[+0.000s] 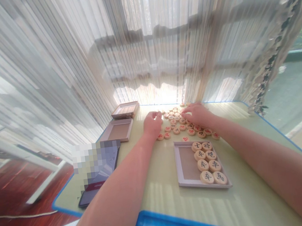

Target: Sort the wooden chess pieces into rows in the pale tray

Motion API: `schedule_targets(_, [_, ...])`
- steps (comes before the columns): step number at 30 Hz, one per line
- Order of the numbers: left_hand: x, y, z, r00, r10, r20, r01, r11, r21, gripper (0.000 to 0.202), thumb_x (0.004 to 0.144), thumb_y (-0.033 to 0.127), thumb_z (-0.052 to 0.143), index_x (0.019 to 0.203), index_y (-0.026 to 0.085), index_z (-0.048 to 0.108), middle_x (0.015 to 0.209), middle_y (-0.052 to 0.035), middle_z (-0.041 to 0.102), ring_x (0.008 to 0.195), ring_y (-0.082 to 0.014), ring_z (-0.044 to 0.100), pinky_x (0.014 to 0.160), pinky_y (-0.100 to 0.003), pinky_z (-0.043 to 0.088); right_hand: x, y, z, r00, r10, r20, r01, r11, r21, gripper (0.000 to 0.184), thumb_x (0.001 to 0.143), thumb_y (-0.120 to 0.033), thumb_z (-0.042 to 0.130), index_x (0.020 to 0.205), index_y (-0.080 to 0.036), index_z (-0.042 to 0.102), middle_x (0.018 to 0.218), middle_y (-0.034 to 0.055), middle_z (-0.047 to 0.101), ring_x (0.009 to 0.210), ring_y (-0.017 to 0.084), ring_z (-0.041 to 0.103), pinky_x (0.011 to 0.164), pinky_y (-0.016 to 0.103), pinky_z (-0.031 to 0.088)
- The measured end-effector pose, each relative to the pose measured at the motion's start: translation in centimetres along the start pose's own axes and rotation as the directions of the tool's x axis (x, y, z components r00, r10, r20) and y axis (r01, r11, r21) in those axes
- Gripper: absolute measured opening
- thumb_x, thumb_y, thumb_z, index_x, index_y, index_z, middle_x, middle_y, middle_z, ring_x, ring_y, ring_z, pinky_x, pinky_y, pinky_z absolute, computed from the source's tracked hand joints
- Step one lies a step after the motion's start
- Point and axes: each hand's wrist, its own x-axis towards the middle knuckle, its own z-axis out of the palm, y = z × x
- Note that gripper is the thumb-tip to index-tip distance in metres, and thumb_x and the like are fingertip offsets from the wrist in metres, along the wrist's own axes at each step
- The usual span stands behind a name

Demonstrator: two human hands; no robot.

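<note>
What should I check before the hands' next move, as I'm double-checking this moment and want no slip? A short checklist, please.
1. Room in the near tray: ok, its left part is uncovered.
2. Tray pieces face up: ok, all eight show black characters.
3. Loose pieces separated by colour: not ok, red-marked ones and black-marked ones lie mixed.
4. Left hand free of pieces: cannot tell, its fingertips are unclear.
5. Right hand holding a piece: cannot tell, its grip is unclear.
</note>
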Motion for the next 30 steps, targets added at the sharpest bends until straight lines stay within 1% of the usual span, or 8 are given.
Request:
schedule_targets(2, [0.2,-0.3,0.0,0.998,-0.014,-0.059,0.01,0.998,-0.066,0.025,0.079,0.039,0.053,0.091,0.018,0.059,0.092,-0.0067,0.066,0.084,-0.0164,0.061,0.075,-0.028,0.046,0.0,-0.6,0.0,0.999,0.007,0.031,-0.006,1.0,-0.027,0.034,0.083,-0.041,0.045,0.093,-0.022,0.071,0.098,0.0082,0.065,0.094,0.025,0.052,0.087,0.038,0.037])
schedule_targets(5, [0.6,-0.7,-0.2,0.995,-0.034,-0.091,0.022,0.992,-0.128,0.025,0.077,0.036,0.056,0.093,0.017,0.058,0.088,-0.0054,0.067,0.081,-0.0152,0.061,0.073,-0.027,0.047,0.0,-0.6,0.1,0.999,0.031,0.015,-0.03,0.999,-0.038,0.035,0.08,-0.045,0.047,0.092,-0.024,0.072,0.096,0.0078,0.065,0.095,0.026,0.051,0.086,0.04,0.037])
schedule_targets(8, [0.9,-1.1,-0.3,0.994,-0.069,-0.081,0.055,0.985,-0.164,0.026,0.077,0.035,0.057,0.096,0.017,0.058,0.089,-0.0055,0.068,0.081,-0.0146,0.062,0.073,-0.026,0.048,0.1,0.1,0.3,0.998,0.065,0.018,-0.064,0.998,-0.017,0.034,0.079,-0.042,0.047,0.092,-0.024,0.072,0.093,0.0073,0.066,0.092,0.025,0.054,0.085,0.039,0.039])
schedule_targets(11, [1.0,-1.2,-0.2,0.993,-0.092,-0.08,0.077,0.982,-0.172,0.026,0.078,0.033,0.057,0.098,0.017,0.059,0.092,-0.0058,0.068,0.083,-0.014,0.062,0.076,-0.026,0.048,0.3,0.9,0.3,0.999,0.04,0.035,-0.04,0.999,-0.015,0.029,0.078,-0.035,0.048,0.085,-0.023,0.074,0.089,0.0064,0.068,0.088,0.023,0.057,0.085,0.037,0.039])
schedule_targets(16, [1.0,-1.2,-0.1,0.992,-0.096,-0.077,0.083,0.984,-0.155,0.025,0.077,0.033,0.058,0.095,0.016,0.06,0.092,-0.006,0.069,0.084,-0.0145,0.063,0.076,-0.026,0.048,0.5,1.5,0.0,0.998,0.049,0.04,-0.049,0.999,-0.017,0.036,0.079,-0.043,0.047,0.088,-0.02,0.072,0.085,0.0077,0.067,0.083,0.024,0.058,0.083,0.038,0.04])
schedule_targets(21, [1.0,-1.2,0.0,0.994,-0.079,-0.068,0.07,0.989,-0.134,0.025,0.077,0.033,0.057,0.095,0.017,0.06,0.091,-0.0054,0.069,0.081,-0.0144,0.063,0.073,-0.026,0.049,0.4,2.2,-0.5,0.996,0.047,0.081,-0.046,0.999,-0.01,0.03,0.075,-0.037,0.05,0.085,-0.022,0.073,0.089,0.006,0.067,0.091,0.025,0.056,0.088,0.038,0.037])
schedule_targets(25, [1.0,-1.3,0.0,0.995,-0.068,-0.071,0.058,0.99,-0.129,0.024,0.077,0.034,0.057,0.094,0.018,0.061,0.09,-0.0047,0.069,0.079,-0.0142,0.063,0.071,-0.026,0.049,0.2,2.5,-0.3,0.999,-0.002,0.051,0.002,1.0,0.001,0.031,0.074,-0.042,0.051,0.085,-0.02,0.072,0.085,0.0062,0.067,0.088,0.025,0.056,0.088,0.041,0.036])
schedule_targets(30, [0.9,-1.1,-0.1,0.996,-0.069,-0.06,0.06,0.989,-0.137,0.023,0.076,0.033,0.058,0.092,0.017,0.061,0.089,-0.0051,0.069,0.079,-0.0145,0.063,0.071,-0.026,0.05,0.0,1.7,-0.4,0.999,-0.008,-0.045,0.015,0.989,0.146,0.026,0.068,-0.036,0.059,0.088,-0.021,0.068,0.094,0.0037,0.067,0.098,0.027,0.051,0.086,0.04,0.038])
